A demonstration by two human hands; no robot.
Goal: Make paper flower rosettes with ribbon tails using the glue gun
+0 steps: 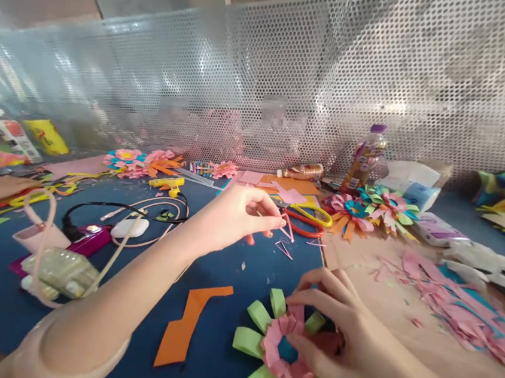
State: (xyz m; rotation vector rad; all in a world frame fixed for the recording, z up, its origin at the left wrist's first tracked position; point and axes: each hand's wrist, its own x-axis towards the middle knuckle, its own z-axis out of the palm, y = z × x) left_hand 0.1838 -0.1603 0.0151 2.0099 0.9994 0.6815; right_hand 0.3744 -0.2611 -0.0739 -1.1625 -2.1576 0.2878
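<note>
A paper flower [282, 354] is pressed flat at the bench's near edge under the right hand [332, 330], fingers curled onto its pink centre. The left hand [241, 215] is held farther in, fingertips pinched; whether a pink scrap [286, 234] is gripped cannot be told. The scissors [307, 219] lie just beyond it.

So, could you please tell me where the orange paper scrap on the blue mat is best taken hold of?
Probably by the lower end of the orange paper scrap, coming from the near left. It lies flat on the blue mat, and that end is widest and clear of the left hand and the paper flower.
</note>
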